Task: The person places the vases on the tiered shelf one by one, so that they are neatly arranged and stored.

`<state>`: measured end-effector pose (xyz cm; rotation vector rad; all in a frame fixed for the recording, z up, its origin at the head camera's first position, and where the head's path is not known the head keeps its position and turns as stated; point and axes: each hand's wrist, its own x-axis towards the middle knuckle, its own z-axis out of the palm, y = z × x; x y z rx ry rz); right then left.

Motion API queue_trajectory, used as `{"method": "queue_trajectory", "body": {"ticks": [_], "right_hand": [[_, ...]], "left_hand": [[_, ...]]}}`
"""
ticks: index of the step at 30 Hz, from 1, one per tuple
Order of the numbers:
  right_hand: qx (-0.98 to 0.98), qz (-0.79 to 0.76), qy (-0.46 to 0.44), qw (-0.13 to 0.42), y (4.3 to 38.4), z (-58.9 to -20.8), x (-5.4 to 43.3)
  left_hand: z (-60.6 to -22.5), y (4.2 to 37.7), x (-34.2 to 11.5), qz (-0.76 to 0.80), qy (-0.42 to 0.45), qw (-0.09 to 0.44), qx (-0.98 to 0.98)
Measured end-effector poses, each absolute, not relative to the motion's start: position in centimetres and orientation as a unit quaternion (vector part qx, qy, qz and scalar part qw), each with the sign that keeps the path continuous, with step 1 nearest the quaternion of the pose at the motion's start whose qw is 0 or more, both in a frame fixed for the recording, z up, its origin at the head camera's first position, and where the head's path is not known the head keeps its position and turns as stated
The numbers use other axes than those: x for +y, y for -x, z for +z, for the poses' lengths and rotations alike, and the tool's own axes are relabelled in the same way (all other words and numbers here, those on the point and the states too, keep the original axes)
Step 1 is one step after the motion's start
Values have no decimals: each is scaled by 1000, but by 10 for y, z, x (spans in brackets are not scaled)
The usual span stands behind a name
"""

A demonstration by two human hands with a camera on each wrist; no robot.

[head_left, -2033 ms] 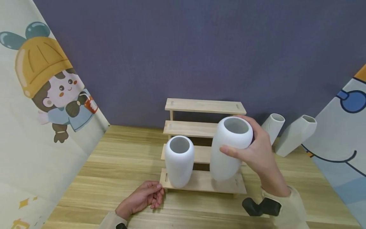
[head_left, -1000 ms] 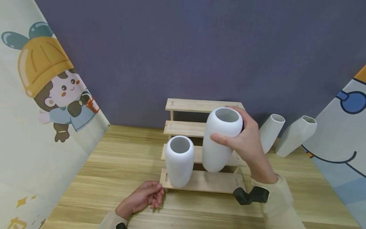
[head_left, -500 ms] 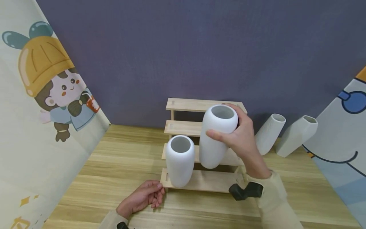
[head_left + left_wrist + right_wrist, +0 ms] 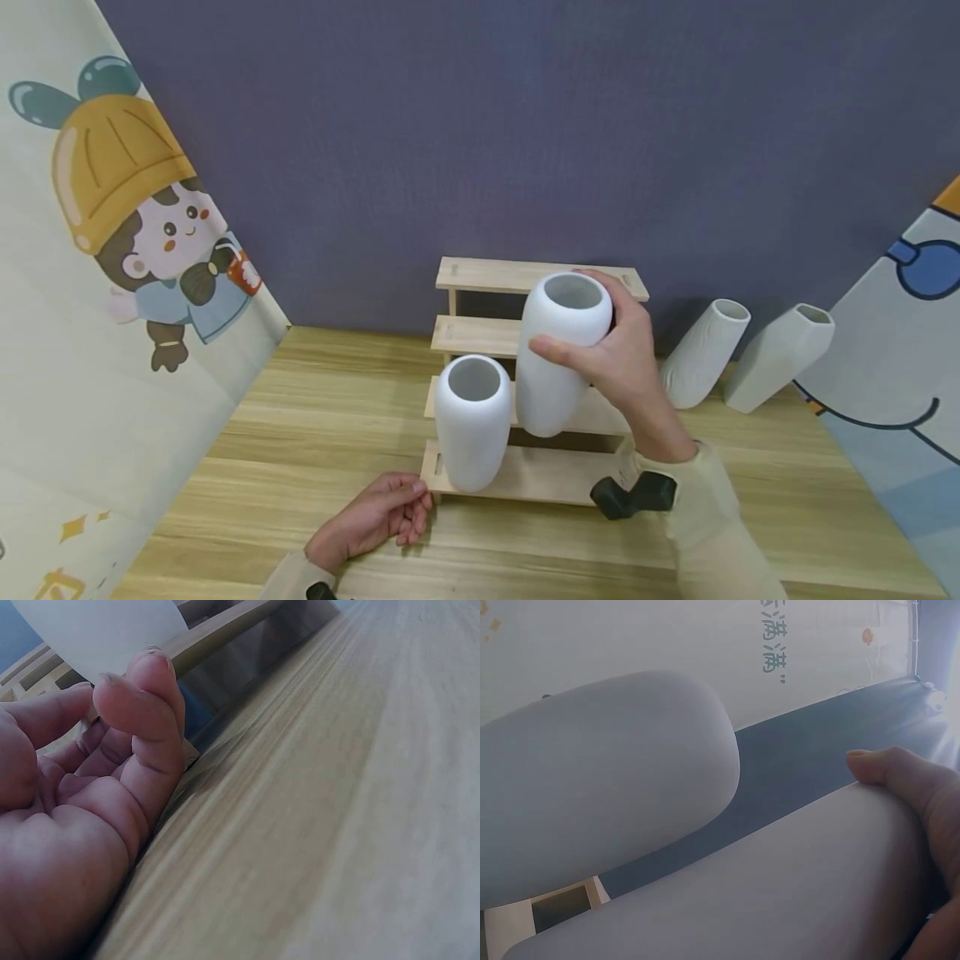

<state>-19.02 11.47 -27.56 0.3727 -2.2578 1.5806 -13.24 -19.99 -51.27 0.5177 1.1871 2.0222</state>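
Note:
My right hand (image 4: pixel 611 350) grips a tall white vase (image 4: pixel 551 392) near its mouth, thumb on the near side. The vase is held up, slightly tilted, in front of the middle tiers of a stepped wooden display stand (image 4: pixel 555 475). On the stand's lowest tier, at its left end, another white vase (image 4: pixel 471 442) stands upright; in the right wrist view this standing vase (image 4: pixel 607 780) lies close beside the held vase (image 4: pixel 780 885). With thumb and curled fingers, my left hand (image 4: pixel 378 512) pinches the front left corner of the lowest tier. The held vase hides part of the upper tiers.
Right of the stand, a slim white vase (image 4: pixel 705 354) and an angular white vase (image 4: pixel 780 358) stand on the wood-grain table (image 4: pixel 315 417). A dark blue wall (image 4: pixel 450 150) rises behind the stand. Printed panels (image 4: pixel 112 400) flank both sides.
My right hand has raised the vase off the lowest tier's area, moving it back and left, closer to the standing vase. The left hand stays at the stand's corner.

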Motion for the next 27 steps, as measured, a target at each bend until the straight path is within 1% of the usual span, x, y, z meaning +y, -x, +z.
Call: {"method": "queue_trajectory", "body": {"ticks": [9,27], "right_hand": [[-794,567,-139,170,193,-275,111],[-781,577,-158,182,203,-280,99]], "left_hand": [[-511,130,-200,785,-207,355,464],[-509,127,-201,784,-200,357,466]]}}
